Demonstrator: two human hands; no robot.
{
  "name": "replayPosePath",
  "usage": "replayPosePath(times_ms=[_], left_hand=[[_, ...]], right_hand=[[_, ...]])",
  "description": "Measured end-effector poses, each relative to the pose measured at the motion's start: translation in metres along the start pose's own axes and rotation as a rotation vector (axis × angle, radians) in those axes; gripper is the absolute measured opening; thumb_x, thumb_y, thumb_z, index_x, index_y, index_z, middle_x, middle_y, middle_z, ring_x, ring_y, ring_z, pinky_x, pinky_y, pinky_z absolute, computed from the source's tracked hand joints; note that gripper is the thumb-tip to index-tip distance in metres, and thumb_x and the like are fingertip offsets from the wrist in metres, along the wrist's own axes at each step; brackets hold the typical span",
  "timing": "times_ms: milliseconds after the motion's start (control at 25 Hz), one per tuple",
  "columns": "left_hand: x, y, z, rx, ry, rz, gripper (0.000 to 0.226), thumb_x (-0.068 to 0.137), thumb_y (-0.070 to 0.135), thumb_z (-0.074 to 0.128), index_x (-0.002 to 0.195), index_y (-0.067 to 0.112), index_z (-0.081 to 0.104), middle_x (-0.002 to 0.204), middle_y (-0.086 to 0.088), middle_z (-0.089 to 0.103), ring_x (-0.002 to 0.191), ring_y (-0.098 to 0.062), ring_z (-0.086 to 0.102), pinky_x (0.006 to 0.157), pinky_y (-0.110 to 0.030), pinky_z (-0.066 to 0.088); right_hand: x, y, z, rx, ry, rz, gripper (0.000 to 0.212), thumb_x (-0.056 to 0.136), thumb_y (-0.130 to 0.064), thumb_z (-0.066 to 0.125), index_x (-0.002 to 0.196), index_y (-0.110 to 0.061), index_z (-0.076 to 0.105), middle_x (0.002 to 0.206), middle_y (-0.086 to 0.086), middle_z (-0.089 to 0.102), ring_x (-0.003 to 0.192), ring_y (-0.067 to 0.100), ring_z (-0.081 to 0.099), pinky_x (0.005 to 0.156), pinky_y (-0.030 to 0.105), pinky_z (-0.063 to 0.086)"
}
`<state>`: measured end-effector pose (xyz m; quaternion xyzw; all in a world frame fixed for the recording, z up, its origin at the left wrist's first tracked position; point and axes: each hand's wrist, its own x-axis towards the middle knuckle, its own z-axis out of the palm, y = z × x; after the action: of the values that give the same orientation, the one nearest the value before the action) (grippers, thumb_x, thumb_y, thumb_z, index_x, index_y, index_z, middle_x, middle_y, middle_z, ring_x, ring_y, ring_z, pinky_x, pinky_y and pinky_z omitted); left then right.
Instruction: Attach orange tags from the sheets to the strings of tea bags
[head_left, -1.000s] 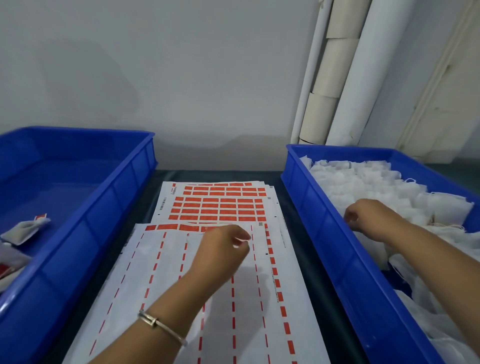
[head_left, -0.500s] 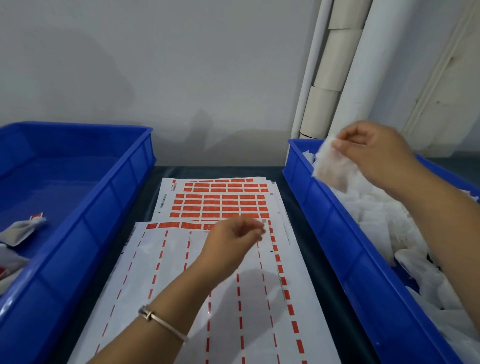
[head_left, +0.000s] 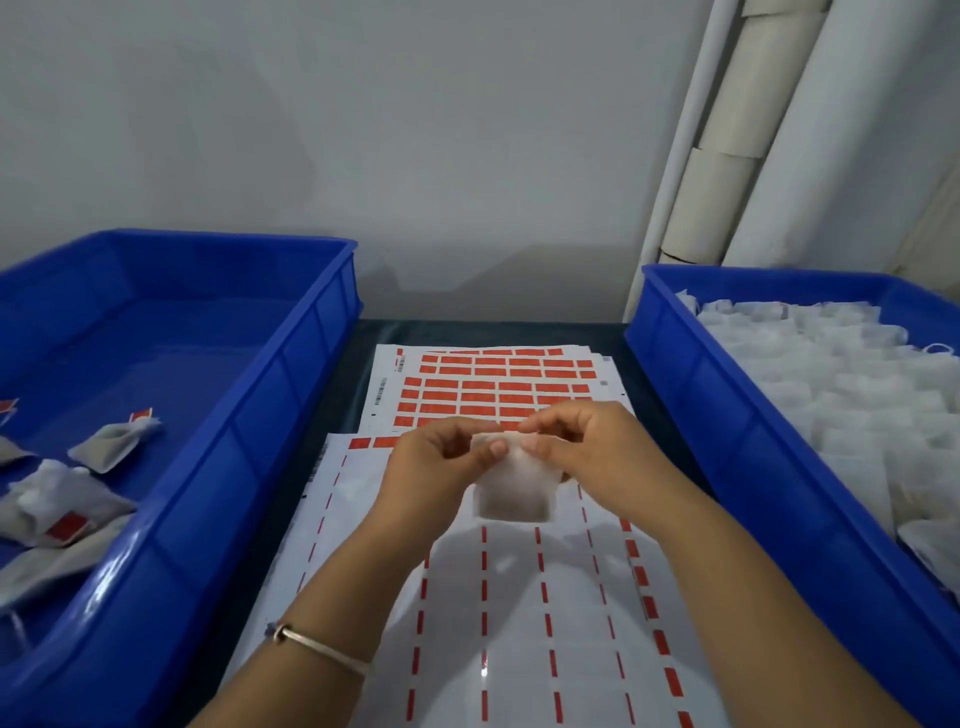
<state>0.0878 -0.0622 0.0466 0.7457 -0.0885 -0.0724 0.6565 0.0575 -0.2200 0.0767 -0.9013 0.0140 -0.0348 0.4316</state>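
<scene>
Two blue bins (head_left: 291, 395), two hands (head_left: 431, 467), one held tea bag (head_left: 514, 491).

Both hands, left hand (head_left: 441, 467) and right hand (head_left: 576, 447), pinch a white square tea bag (head_left: 514, 488). It hangs above a peeled white tag sheet (head_left: 519, 623).

A plain pale grey wall (head_left: 415, 130) fills the space beyond the hands, matte and evenly lit, with faint soft shadows low down where it meets the table. Up and to the right of the hands, several white and cream pipes (head_left: 737, 156) lean or run up the wall, one of them jointed in sections. At the far right edge a strip of off-white frame or panel (head_left: 935, 218) shows; what it belongs to cannot be told. Under the hands lies a dark tabletop (head_left: 363, 332), seen as narrow bands. The light is dim, cool and diffuse.
</scene>
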Motion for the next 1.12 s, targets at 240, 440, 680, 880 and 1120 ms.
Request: replayPosePath(times_ms=[240,440,680,880,1120], left_hand=[[0.015,-0.027,-0.002,-0.090,0.191,-0.132,0.006,0.085,0.021,0.064,0.083,0.026,0.068,0.079,0.021,0.066,0.084,-0.009,0.063,0.066,-0.016,0.050],[0.009,-0.026,0.000,0.070,0.132,-0.034,0.016,0.086,0.024,0.064,0.093,0.038,0.061,0.102,0.029,0.053,0.094,-0.004,0.053,0.064,-0.009,0.041],[-0.004,-0.007,0.008,0.250,0.020,0.167,0.009,0.061,0.052,0.058,0.070,0.054,0.056,0.073,0.045,0.055,0.085,0.019,0.051,0.057,-0.002,0.040],[-0.003,-0.012,0.003,0.346,0.085,0.190,0.022,0.078,0.032,0.070,0.066,0.044,0.057,0.071,0.032,0.058,0.084,0.023,0.047,0.055,0.003,0.039],[0.000,-0.005,-0.016,0.581,-0.025,0.247,0.019,0.082,0.037,0.066,0.070,0.046,0.054,0.086,0.032,0.048,0.089,0.012,0.047,0.059,-0.002,0.041]], right_hand=[[0.003,0.030,0.007,0.055,-0.014,0.032,0.026,0.092,-0.034,0.055,0.070,-0.029,0.068,0.068,-0.021,0.067,0.066,-0.004,0.063,0.057,0.007,0.043],[0.001,0.033,0.018,0.298,-0.061,-0.068,0.029,0.095,-0.037,0.038,0.090,-0.027,0.065,0.079,-0.014,0.070,0.076,0.006,0.066,0.069,0.012,0.051],[-0.007,0.027,0.026,0.264,0.116,-0.211,0.023,0.086,-0.043,0.043,0.077,-0.036,0.064,0.076,-0.024,0.067,0.079,-0.003,0.064,0.067,0.002,0.045],[-0.009,0.028,0.022,0.134,0.446,-0.228,0.020,0.081,-0.050,0.043,0.070,-0.042,0.057,0.068,-0.031,0.061,0.081,-0.010,0.060,0.059,0.000,0.043],[-0.006,0.029,0.031,0.309,0.601,-0.080,0.032,0.081,-0.054,0.042,0.068,-0.032,0.061,0.076,-0.030,0.064,0.076,-0.010,0.061,0.052,0.004,0.043]])
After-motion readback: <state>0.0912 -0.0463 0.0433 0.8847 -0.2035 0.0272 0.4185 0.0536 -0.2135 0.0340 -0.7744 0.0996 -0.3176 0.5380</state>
